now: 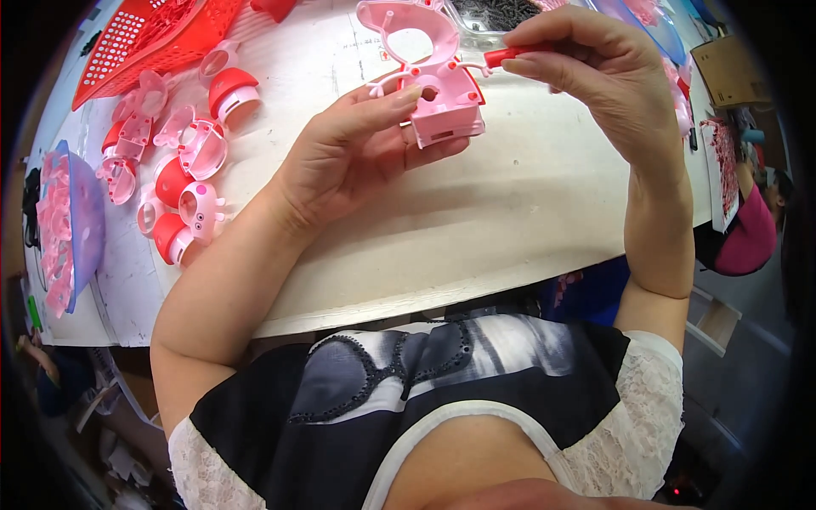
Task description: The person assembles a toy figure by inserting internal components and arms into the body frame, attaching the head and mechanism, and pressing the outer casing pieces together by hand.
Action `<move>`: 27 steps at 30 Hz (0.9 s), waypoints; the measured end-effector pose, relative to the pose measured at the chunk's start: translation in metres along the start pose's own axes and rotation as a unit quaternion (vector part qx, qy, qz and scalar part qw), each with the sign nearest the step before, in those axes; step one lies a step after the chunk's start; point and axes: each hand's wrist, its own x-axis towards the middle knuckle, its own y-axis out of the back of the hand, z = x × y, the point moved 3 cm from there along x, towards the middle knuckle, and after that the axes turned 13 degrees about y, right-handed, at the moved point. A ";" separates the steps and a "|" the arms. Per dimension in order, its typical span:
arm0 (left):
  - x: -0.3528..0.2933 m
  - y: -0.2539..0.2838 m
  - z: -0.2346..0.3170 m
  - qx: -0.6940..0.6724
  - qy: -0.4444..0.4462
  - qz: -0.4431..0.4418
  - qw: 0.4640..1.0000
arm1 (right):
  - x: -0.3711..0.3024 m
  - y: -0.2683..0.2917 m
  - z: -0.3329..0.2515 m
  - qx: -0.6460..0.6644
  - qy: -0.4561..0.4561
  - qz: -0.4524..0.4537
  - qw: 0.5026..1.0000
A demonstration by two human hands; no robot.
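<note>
My left hand (348, 144) is closed round a pink plastic toy body shell (444, 104), thumb on its inner face. The shell's hollow inside shows, with small red pieces set in it, a round hole in the middle and a curved head part on top. Thin pink arms stick out at both sides. Between thumb and forefinger, my right hand (603, 81) pinches a small red plastic part (503, 57), which meets the tip of the right-hand pink arm. How far the two are joined I cannot tell.
Several red and pink toy figures (204, 144) stand at the left of the white table (510, 195). Behind them is a red basket (170, 51). A lilac bowl (85, 229) of pink parts sits far left. Dark screws fill a clear tray (463, 25). Other people work nearby.
</note>
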 end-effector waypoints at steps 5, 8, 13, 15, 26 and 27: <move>-0.001 0.000 0.002 0.034 0.004 0.032 0.999 | 0.008 -0.006 0.008 -0.019 0.354 -0.080 0.931; -0.001 0.004 0.002 0.017 0.006 0.031 0.999 | 0.003 -0.016 -0.008 -0.296 0.198 -0.115 0.927; 0.002 0.007 0.000 0.084 0.028 0.037 0.995 | 0.001 -0.030 -0.011 -0.387 0.270 -0.126 0.873; 0.004 0.007 -0.001 0.076 0.030 0.038 0.996 | 0.002 -0.031 -0.010 -0.405 0.282 -0.132 0.860; 0.003 0.003 -0.002 0.052 0.054 0.050 0.996 | 0.003 -0.031 0.010 -0.433 0.277 -0.152 0.844; 0.002 0.002 -0.003 0.031 0.071 0.056 0.995 | 0.003 -0.032 0.011 -0.422 0.272 -0.163 0.850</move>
